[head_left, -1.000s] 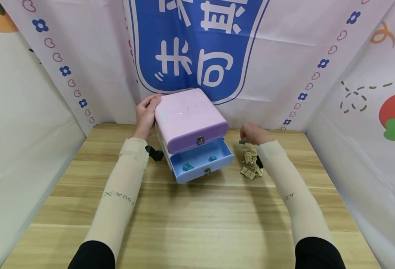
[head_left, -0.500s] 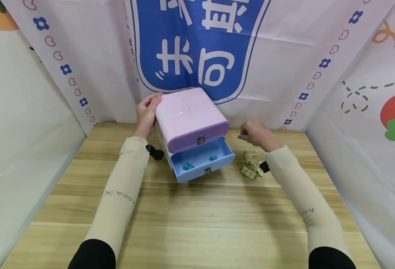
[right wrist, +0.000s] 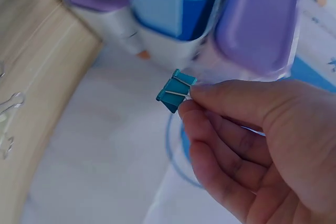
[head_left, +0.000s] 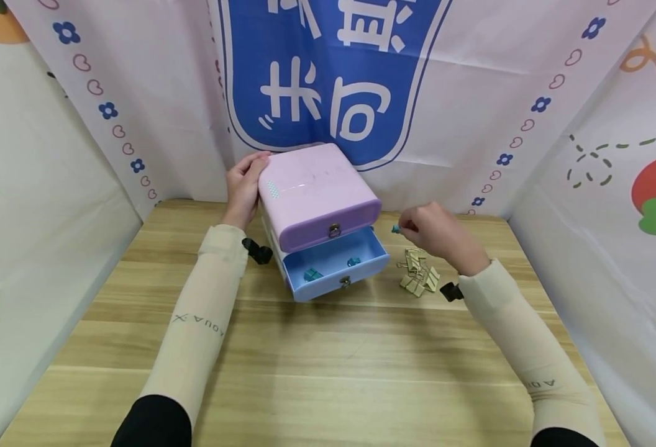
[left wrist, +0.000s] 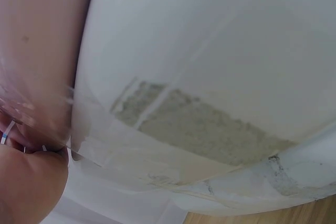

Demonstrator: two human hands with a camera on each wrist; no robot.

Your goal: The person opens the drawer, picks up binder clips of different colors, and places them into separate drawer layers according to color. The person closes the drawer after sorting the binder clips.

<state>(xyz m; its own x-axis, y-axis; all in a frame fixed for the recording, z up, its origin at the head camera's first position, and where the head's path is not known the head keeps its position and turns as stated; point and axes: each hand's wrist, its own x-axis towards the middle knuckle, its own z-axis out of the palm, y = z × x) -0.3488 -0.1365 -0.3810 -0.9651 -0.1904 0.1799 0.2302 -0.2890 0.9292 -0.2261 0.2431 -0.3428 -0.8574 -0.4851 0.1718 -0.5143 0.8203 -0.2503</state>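
Observation:
My left hand grips the rear left corner of a small drawer box with a lilac top. In the left wrist view its fingers lie along the box's pale side. The blue lower drawer is pulled out, with teal binder clips lying inside. To the right of the box, my right hand pinches another teal binder clip by its wire handles between thumb and forefinger. That clip is in the air, outside the drawer.
A small heap of gold binder clips lies on the wooden table, just right of the drawer and below my right hand. A printed cloth backdrop stands close behind the box. Cloth walls flank both sides of the table.
My right hand, holding the teal binder clip, has shifted slightly left toward the box while its forearm swung right, uncovering the gold clips. The left hand and box have stayed put.

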